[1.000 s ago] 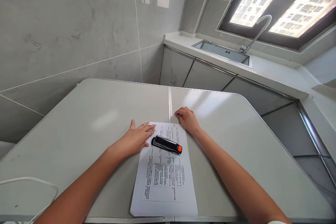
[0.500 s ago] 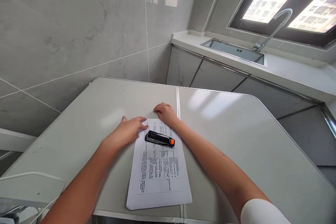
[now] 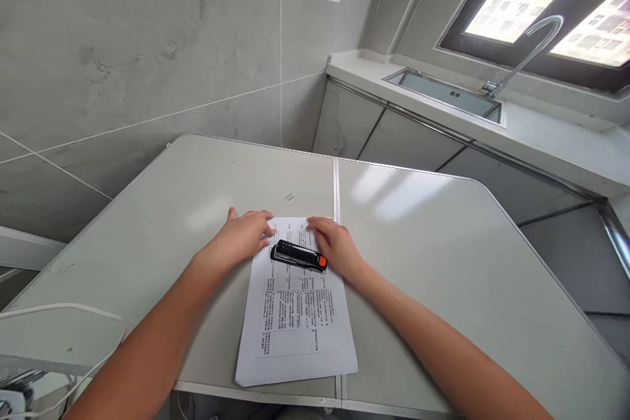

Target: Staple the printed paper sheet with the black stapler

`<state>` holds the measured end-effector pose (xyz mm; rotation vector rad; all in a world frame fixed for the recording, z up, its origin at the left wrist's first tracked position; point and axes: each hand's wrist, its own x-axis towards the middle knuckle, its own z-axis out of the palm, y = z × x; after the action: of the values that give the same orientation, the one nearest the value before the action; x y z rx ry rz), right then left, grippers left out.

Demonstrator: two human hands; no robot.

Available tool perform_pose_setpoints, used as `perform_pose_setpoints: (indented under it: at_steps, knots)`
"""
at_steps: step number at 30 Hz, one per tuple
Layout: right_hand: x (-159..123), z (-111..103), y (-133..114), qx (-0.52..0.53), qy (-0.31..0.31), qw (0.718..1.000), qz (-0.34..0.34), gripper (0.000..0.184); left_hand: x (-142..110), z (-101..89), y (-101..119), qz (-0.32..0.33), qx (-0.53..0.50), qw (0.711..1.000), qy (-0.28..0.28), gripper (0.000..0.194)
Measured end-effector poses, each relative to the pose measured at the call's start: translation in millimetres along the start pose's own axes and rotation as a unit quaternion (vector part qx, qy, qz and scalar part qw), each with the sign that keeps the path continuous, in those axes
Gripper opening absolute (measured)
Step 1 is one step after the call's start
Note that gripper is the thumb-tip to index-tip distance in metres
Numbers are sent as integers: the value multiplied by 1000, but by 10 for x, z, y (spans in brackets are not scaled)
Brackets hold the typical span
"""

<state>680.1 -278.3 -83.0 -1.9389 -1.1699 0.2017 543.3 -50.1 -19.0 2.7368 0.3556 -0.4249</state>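
Note:
A printed sheaf of paper [image 3: 295, 371] lies on the table with a black stapler [image 3: 300, 255] resting across its upper part; the stapler has an orange patch at its right end. My left hand [image 3: 245, 234] is at the sheaf's upper left edge, fingers apart, with fingertips touching the paper. At the upper right edge, my right hand [image 3: 335, 244] rests with its fingers bent loosely over the paper, close to the stapler's orange end. Neither hand grips the stapler. Beyond the paper's top edge, two thin dark strips like staples [image 3: 289, 197] lie on the table.
The pale folding table [image 3: 418, 262] has a metal seam [image 3: 336, 187] down its middle. A white cable [image 3: 63, 306] loops at the lower left. Behind stand a tiled wall [image 3: 147, 46] and a counter [image 3: 354, 69] with a sink [image 3: 447, 95] and tap [image 3: 534, 46].
My right hand has drawn back from beyond the paper's top to its upper right edge, uncovering the thin strips. My left hand and the stapler have stayed about in place.

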Motion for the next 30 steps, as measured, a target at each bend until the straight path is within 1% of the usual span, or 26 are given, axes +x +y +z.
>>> perform_pose_setpoints:
  at_steps: [2, 5, 8, 11, 13, 16, 18, 21, 22, 23, 26, 28, 30]
  knots:
    - [-106, 30, -20, 0, -11, 1000, 0, 38, 1, -12, 6, -6, 10, 1000, 5, 23]
    - [-154, 94, -43, -16, -40, 999, -8, 40, -21, -63, 38, -16, 38, 999, 10, 26]
    - [-144, 116, -31, -71, -86, 993, -39, 44, -65, -149, 103, -22, 59, 998, 9, 28]
    - [-135, 94, -12, -127, -126, 981, -74, 51, -108, -204, 152, -24, 53, 998, 4, 26]
    - [-138, 78, -15, -149, -133, 976, -88, 51, -120, -200, 147, -28, 39, 999, 6, 21]
    - [-162, 65, -48, -159, -112, 977, -89, 47, -110, -153, 92, -35, 10, 999, 11, 13]
    - [-193, 49, -78, -146, -75, 985, -61, 43, -98, -123, 59, -43, -7, 999, 10, 10]
    - [-239, -8, -106, -130, -12, 991, 10, 35, -100, -114, 55, -32, 1, 999, -2, 3]
    - [-243, -33, -106, -132, -2, 991, 31, 33, -105, -119, 65, -20, 10, 1000, -5, 3]
    - [-237, -58, -102, -137, 0, 989, 47, 36, -112, -126, 77, -9, 17, 1000, -8, 4]
    - [-146, -113, -82, -144, -29, 985, 90, 51, -121, -143, 107, 11, 35, 999, -7, 6]
    - [-35, -131, -83, -138, -60, 981, 125, 52, -113, -141, 110, 18, 52, 998, -4, 8]
    - [77, -145, -112, -120, -93, 975, 160, 44, -98, -130, 100, 21, 64, 998, -2, 16]
